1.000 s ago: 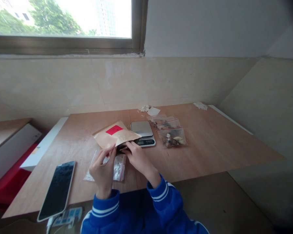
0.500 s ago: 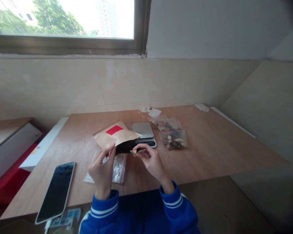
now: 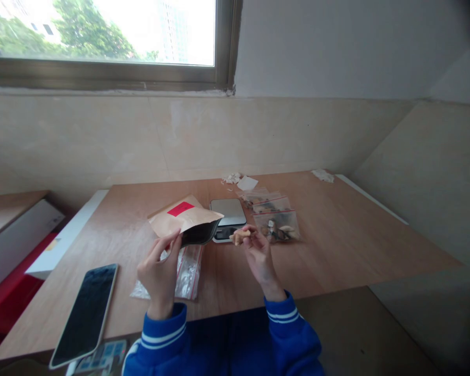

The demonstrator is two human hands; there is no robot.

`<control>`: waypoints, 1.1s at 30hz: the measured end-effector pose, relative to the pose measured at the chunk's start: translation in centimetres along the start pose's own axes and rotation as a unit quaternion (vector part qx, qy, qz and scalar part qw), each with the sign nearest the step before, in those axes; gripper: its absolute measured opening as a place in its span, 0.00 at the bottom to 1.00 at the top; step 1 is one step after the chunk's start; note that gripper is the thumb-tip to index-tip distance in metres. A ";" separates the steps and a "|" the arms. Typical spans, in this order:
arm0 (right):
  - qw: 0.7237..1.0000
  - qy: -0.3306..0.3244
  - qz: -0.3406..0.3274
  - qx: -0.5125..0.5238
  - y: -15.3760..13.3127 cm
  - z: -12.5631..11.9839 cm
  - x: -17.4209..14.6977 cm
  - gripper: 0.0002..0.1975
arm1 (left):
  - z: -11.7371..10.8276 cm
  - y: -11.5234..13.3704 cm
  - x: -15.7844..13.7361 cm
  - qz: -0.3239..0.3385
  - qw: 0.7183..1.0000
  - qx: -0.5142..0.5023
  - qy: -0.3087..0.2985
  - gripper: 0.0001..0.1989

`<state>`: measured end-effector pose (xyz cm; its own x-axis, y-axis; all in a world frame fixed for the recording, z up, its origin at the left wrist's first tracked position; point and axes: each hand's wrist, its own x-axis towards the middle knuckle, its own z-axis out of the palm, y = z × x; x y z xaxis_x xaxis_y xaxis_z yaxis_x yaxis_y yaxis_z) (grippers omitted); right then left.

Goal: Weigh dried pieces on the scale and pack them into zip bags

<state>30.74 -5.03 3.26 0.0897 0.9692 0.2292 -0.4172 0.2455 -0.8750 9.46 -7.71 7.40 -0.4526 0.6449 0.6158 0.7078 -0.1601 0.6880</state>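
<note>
My left hand [image 3: 159, 277] pinches the near edge of a brown paper bag [image 3: 168, 220] with a red label, whose mouth gapes to show a dark lining. In the fingers of my right hand [image 3: 260, 261] are a few knobbly, pale brown dried pieces [image 3: 241, 236], held just right of the bag's mouth. Behind them sits a small kitchen scale [image 3: 227, 211] with a metal plate; the pieces partly cover its dark front panel. Right of the scale lie several zip bags [image 3: 277, 227] of mixed dried pieces. Clear plastic zip bags [image 3: 188, 274] rest on the table under my left hand.
A large phone or tablet [image 3: 86, 313] lies at the table's left front edge, above a power strip [image 3: 102, 357]. White scraps [image 3: 232, 178] and a paper square [image 3: 247, 183] are near the wall. More white material [image 3: 323, 175] lies at the back right.
My right hand has let go of the bag's mouth and moved right, with dried pieces now plainly visible in its fingers. The bag stays in my left hand.
</note>
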 end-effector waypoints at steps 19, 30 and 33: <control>0.984 -0.049 0.083 -0.149 5.7 -3.0 11.2 0.23 | -0.7 -0.8 1.4 0.009 1.000 0.019 -0.011 0.13; 0.985 0.053 0.044 -0.158 4.4 -4.5 10.4 0.28 | -0.7 -1.0 1.1 0.021 1.000 0.017 -0.009 0.13; 0.983 0.056 0.045 -0.170 4.5 -4.8 10.6 0.26 | -0.7 -1.0 1.1 0.026 0.999 0.023 -0.009 0.12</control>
<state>34.18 6.45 -0.29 0.1726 0.9785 0.1129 -0.1028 0.1319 -0.9859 7.86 -7.39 7.60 -0.4053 0.6500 0.6428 0.7546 -0.1590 0.6366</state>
